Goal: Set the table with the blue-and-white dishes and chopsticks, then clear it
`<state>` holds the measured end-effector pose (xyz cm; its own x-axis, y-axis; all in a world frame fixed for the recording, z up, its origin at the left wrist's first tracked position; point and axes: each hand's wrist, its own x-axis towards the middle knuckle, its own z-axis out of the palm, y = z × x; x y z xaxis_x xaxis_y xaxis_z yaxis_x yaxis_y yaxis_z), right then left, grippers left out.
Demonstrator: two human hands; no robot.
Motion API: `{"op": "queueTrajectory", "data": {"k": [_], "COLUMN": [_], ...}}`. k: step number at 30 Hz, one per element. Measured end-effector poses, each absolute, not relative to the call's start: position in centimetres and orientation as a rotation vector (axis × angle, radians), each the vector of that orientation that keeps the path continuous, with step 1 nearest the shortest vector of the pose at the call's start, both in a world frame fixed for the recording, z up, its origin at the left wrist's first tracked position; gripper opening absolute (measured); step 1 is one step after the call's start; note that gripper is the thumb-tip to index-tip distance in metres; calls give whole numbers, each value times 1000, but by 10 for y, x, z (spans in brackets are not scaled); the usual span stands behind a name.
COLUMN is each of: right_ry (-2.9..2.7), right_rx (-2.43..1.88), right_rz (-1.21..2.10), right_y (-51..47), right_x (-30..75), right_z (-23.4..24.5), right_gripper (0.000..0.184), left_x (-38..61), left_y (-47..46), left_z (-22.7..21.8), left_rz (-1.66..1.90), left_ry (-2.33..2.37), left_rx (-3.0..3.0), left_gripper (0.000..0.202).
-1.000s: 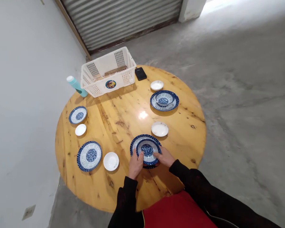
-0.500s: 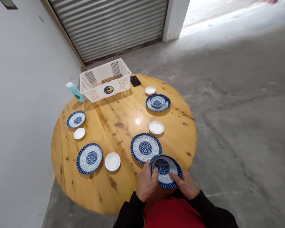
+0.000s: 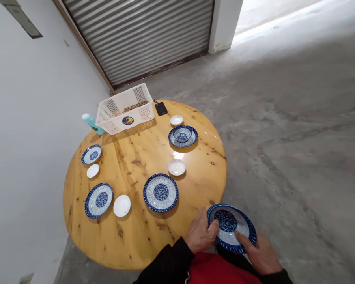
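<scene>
At the table's near right edge, my left hand and my right hand grip a blue-and-white patterned bowl from both sides. Each thumb presses inside its rim, with the fingers curled beneath, mostly hidden. The bowl is tilted toward me; whether others are nested under it I cannot tell. Left of my left hand lies a large blue-rimmed plate, with a small white dish just beyond it. Further back, a similar bowl sits on another blue-rimmed plate.
More blue-rimmed plates and small white dishes lie on the round wooden table. At the back stand a white plastic basket holding chopsticks, a turquoise bottle and a black phone-like object.
Both hands have carried the bowl rightward and away from the large plate, past the table's edge. The view has turned, so the table shows further left.
</scene>
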<state>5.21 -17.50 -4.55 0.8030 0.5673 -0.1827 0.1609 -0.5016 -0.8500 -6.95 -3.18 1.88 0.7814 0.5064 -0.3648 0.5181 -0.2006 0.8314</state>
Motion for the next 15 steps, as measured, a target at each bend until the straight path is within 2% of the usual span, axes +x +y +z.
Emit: {"op": "queueTrajectory", "data": {"k": [4,8,12,15], "right_ry": [-421,-416,-434,-458], "right_rx": [-2098,-2130,-2080,-2014], "right_rz": [594,812,882,888], "right_y": [-219,-248,-251,-244], "right_x": [121,185,225,242], "right_z": [-42,-42,-48,-50], "right_gripper": [36,42,51,51], "left_x": [-2,48,79,94], "left_y": [-66,-94,-106,-107], "left_z": [23,23,27,33], "left_rz": [-52,-103,-128,-140], "left_ry": [765,792,873,932], "left_rx": [1863,1866,1872,1873], "left_gripper": [42,47,48,48]}}
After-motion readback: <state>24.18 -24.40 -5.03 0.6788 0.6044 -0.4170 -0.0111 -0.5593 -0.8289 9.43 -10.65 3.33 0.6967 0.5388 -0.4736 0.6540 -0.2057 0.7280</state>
